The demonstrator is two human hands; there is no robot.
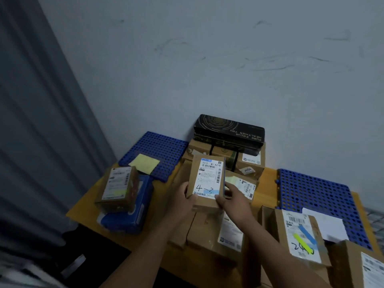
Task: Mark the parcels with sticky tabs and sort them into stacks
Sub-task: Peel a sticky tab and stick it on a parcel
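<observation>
Both hands closed on one small cardboard parcel, held upright over the wooden table: left hand gripping its lower left edge, right hand gripping its lower right corner, thumb on the white shipping label marked "4-3". No sticky tab visible on that label. Left of the left hand, a brown parcel with a yellow tab lying on a blue padded package. Beyond it, a yellow sticky-note pad on a blue perforated mat. Behind the held parcel, a stack of cardboard boxes topped by a black printed box. Right of the right hand, a parcel carrying yellow and blue tabs, partly over a second blue mat. Under both wrists, more flat parcels.
</observation>
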